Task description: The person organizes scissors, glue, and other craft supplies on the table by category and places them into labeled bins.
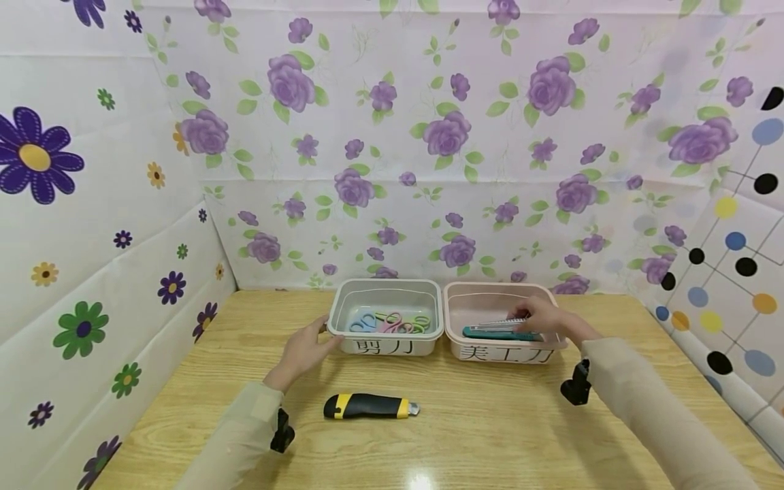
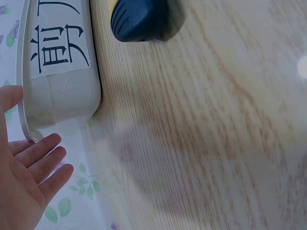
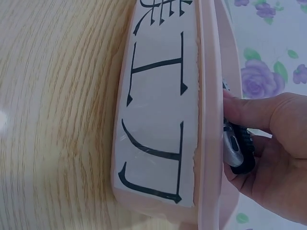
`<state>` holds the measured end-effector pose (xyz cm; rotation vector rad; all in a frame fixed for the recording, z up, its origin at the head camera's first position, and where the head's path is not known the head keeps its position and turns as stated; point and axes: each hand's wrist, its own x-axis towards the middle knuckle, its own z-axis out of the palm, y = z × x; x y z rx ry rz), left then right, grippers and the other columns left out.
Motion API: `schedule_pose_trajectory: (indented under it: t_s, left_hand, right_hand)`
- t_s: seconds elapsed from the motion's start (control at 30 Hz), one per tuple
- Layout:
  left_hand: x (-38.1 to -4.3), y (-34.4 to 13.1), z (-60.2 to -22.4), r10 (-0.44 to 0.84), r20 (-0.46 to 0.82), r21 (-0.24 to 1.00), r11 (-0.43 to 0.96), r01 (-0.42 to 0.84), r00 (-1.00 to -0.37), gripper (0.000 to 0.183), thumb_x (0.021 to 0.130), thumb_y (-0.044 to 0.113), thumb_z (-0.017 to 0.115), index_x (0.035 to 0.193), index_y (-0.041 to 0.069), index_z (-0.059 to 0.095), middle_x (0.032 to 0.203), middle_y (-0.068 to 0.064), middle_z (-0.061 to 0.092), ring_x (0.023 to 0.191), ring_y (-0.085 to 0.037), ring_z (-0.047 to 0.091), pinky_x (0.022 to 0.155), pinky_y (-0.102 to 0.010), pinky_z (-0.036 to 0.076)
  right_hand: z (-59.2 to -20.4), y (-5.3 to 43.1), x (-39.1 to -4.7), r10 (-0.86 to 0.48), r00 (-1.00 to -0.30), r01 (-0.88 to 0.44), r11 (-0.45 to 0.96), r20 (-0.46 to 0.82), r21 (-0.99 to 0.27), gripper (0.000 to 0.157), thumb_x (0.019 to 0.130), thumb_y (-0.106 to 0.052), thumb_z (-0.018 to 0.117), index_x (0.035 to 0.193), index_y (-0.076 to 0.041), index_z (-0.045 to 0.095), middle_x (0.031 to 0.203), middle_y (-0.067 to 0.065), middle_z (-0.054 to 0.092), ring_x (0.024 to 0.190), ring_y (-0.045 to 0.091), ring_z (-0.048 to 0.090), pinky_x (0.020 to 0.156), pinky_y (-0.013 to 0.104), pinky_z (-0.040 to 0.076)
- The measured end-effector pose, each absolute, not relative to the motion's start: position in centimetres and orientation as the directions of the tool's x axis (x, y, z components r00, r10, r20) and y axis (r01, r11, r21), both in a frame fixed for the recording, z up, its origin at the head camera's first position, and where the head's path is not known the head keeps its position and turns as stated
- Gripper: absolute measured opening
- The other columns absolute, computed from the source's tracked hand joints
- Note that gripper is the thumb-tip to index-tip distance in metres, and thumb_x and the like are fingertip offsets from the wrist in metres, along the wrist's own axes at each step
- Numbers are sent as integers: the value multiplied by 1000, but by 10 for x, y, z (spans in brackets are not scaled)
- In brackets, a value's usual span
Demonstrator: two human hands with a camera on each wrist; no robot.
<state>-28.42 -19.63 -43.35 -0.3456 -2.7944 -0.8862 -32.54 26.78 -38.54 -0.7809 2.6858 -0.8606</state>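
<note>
My right hand (image 1: 544, 317) reaches over the pink basket (image 1: 490, 288) and pinches a silver box cutter (image 1: 493, 326). In the right wrist view the cutter's black-ended body (image 3: 235, 151) shows between thumb and fingers behind the basket's rim. A teal box cutter (image 1: 484, 334) lies under it in the basket. My left hand (image 1: 304, 352) is at the left end of the white basket (image 1: 386, 284), its fingers fairly straight and right at the rim in the left wrist view. Several scissors (image 1: 392, 323) with blue, pink and green handles lie inside.
A black and yellow box cutter (image 1: 370, 406) lies on the wooden table (image 1: 367, 456) in front of the white basket. Both baskets bear printed front labels and stand side by side near the flowered back wall covering (image 1: 380, 136). Patterned side walls flank the table.
</note>
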Motion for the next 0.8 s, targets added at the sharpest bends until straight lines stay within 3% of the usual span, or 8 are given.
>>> schedule_pose_trajectory:
  t_s: [0.2, 0.37, 0.5, 0.8]
  left_hand:
    - [-284, -196, -433, 154, 233, 549, 794, 260, -960, 61, 86, 38, 59, 133, 2, 44, 115, -16, 61, 107, -35, 55, 87, -52, 44]
    - [-284, -196, -432, 162, 233, 541, 797, 266, -959, 62, 86, 38, 58, 133, 1, 43, 115, -16, 60, 108, -36, 54, 86, -53, 43]
    - [-285, -196, -431, 168, 248, 540, 794, 280, -954, 60, 86, 36, 59, 133, 1, 44, 114, -17, 61, 107, -36, 54, 86, -53, 44]
    - [-282, -194, -430, 169, 232, 549, 790, 273, -958, 60, 86, 35, 60, 133, 2, 43, 113, -16, 61, 108, -36, 54, 85, -53, 44]
  right_hand:
    - [-388, 266, -326, -541, -840, -412, 688, -44, -597, 22, 84, -1, 60, 102, 11, 61, 90, 17, 63, 82, 25, 59, 71, 34, 51]
    - [-382, 264, -324, -519, -854, -397, 704, -45, -588, 39, 88, -14, 59, 113, 14, 54, 106, 28, 59, 97, 37, 57, 81, 42, 49]
    - [-374, 262, -321, -511, -859, -406, 706, -21, -580, 47, 89, -24, 59, 118, 13, 52, 111, 29, 56, 102, 39, 55, 85, 45, 47]
    - [-363, 251, -308, -538, -843, -438, 693, -6, -573, 51, 87, -29, 61, 121, 8, 51, 115, 26, 55, 105, 38, 53, 88, 43, 46]
